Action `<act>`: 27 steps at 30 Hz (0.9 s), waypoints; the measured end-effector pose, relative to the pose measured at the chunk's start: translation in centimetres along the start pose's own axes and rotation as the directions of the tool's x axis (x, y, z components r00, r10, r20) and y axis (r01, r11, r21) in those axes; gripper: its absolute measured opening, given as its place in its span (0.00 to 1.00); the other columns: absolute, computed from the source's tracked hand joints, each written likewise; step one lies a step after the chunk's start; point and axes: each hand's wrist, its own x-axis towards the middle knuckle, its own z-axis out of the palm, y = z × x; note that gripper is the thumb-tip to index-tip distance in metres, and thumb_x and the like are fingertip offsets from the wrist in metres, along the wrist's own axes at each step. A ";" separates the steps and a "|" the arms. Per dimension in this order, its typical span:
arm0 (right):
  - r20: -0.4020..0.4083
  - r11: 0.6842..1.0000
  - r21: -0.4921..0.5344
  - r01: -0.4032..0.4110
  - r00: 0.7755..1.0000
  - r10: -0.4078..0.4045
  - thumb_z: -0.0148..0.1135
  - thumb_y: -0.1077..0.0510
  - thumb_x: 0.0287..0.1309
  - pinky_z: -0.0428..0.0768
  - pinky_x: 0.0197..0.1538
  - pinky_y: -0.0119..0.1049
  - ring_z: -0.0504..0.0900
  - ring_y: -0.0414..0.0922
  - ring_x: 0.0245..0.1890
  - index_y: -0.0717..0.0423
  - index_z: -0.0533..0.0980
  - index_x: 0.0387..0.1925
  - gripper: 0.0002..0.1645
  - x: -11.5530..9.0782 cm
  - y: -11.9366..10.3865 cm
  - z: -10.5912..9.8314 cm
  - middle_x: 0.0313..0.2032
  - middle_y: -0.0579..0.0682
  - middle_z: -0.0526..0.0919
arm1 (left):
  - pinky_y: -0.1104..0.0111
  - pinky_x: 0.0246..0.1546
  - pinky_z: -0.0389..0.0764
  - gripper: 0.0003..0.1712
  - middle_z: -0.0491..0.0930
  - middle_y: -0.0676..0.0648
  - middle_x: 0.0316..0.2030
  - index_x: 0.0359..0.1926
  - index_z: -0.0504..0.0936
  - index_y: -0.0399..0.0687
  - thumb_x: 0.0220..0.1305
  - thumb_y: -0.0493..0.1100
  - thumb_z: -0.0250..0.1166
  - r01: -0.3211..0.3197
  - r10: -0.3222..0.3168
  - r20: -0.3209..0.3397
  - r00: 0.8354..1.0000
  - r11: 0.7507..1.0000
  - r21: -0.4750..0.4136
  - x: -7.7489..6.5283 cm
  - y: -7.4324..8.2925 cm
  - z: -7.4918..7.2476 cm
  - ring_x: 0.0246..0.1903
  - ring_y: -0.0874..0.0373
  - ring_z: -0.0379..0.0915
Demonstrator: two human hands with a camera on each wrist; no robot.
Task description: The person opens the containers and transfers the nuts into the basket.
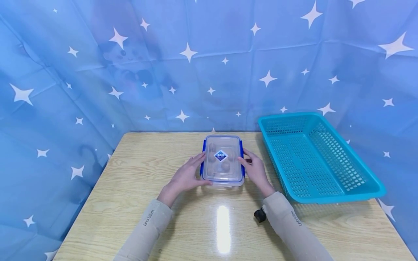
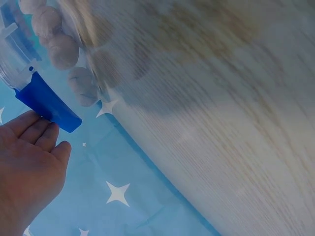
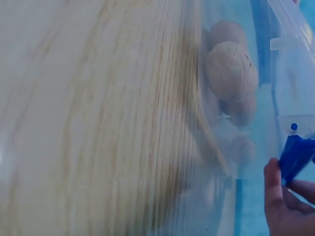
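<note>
A clear plastic food container (image 1: 225, 170) with a blue-edged lid (image 1: 228, 143) lies on the table between both hands. Several round, pale brown, walnut-like things (image 3: 231, 71) show through its wall. My left hand (image 1: 187, 175) lies along the left side, its thumb stretched to the front left corner. In the left wrist view its fingertips touch a blue latch (image 2: 49, 105) that sticks out from the side. On the right, my right hand (image 1: 256, 169) pinches the other blue latch (image 3: 296, 155) between thumb and fingers. The thumb also overlaps the lid's right edge.
To the right stands a turquoise plastic basket (image 1: 311, 198) with perforated walls, close to the right forearm. The wooden table (image 1: 130, 188) ends at a blue curtain (image 1: 209, 72) with white stars. A small black device (image 1: 260, 215) sits by the right sleeve.
</note>
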 end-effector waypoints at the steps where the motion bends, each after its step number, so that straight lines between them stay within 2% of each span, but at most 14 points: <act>1: -0.001 1.000 0.013 -0.006 1.000 0.006 0.56 0.50 0.72 0.85 0.55 0.49 0.79 0.60 0.60 0.58 0.62 0.74 0.35 0.0 0.0 0.0 0.70 0.61 0.69 | 0.47 0.74 0.62 0.64 0.50 0.54 0.79 0.79 0.53 0.56 0.48 0.73 0.72 0.001 -0.001 -0.001 1.000 1.000 0.000 0.0 0.0 0.0 0.76 0.40 0.50; 10: -0.013 0.998 0.051 -0.049 0.999 0.050 0.55 0.49 0.73 0.85 0.55 0.49 0.80 0.58 0.58 0.53 0.64 0.73 0.33 0.3 0.7 0.0 0.65 0.60 0.75 | 0.48 0.74 0.62 0.64 0.50 0.53 0.79 0.79 0.52 0.56 0.48 0.74 0.71 0.007 -0.007 -0.001 1.000 1.000 0.010 -0.1 0.2 0.2 0.77 0.41 0.50; 21: -0.031 0.992 0.109 -0.062 0.997 0.066 0.55 0.52 0.73 0.85 0.56 0.43 0.80 0.57 0.57 0.54 0.66 0.72 0.30 0.5 0.9 0.2 0.64 0.61 0.76 | 0.48 0.74 0.62 0.64 0.51 0.53 0.79 0.79 0.53 0.56 0.47 0.73 0.71 0.009 -0.009 -0.013 1.000 1.000 0.008 -0.1 0.2 0.4 0.76 0.41 0.51; 27: -0.029 0.985 0.152 -0.080 0.996 0.085 0.53 0.55 0.74 0.84 0.58 0.45 0.79 0.58 0.58 0.55 0.66 0.72 0.29 0.5 0.7 0.2 0.64 0.62 0.75 | 0.48 0.74 0.62 0.64 0.51 0.53 0.79 0.79 0.53 0.56 0.47 0.73 0.71 0.012 -0.012 -0.013 1.000 1.000 0.000 -0.1 0.3 0.3 0.77 0.42 0.50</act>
